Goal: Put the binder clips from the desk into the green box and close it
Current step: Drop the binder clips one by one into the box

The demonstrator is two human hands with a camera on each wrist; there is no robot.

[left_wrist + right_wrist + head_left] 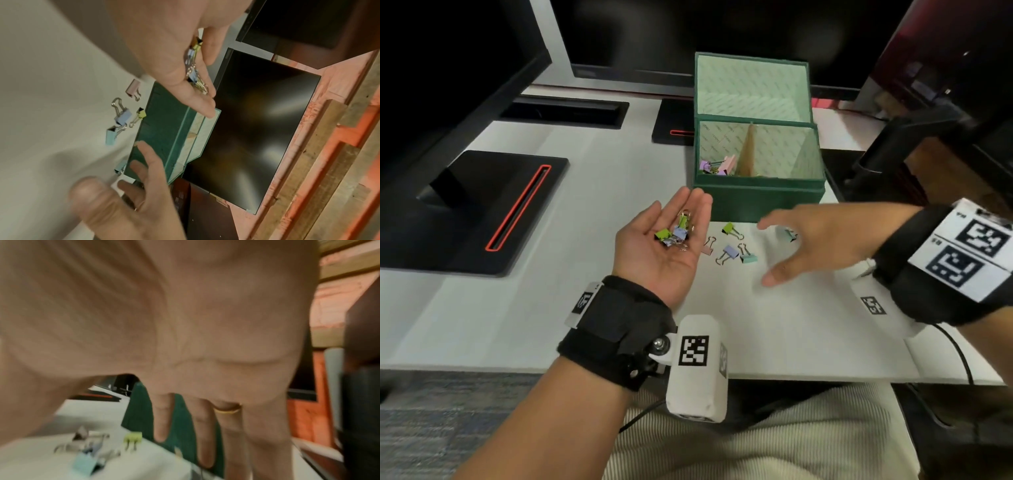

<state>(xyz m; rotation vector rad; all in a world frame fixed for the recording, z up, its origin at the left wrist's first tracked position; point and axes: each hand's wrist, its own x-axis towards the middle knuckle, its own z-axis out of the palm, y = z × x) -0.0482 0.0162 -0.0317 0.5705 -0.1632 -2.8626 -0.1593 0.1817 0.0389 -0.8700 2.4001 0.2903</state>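
My left hand (650, 260) lies palm up in front of the green box (756, 202), with several binder clips (675, 233) resting on its flat palm. The box stands open with its lid (751, 85) upright; a few clips (717, 166) lie in its left corner. My right hand (822, 240) hovers with fingers spread over the desk, holding nothing, a teal clip (788, 235) just under its fingers. Loose on the desk between the hands are a green clip (731, 229), a pink clip (708, 247), a lilac clip (729, 254) and another teal clip (748, 257). The left wrist view shows the clips in the palm (193, 65).
A black monitor base with a red line (493, 212) sits at the left, and a smaller one (674, 126) behind the box. A dark monitor arm (928, 144) stands at the right. The desk's front edge (551, 368) runs just above my lap.
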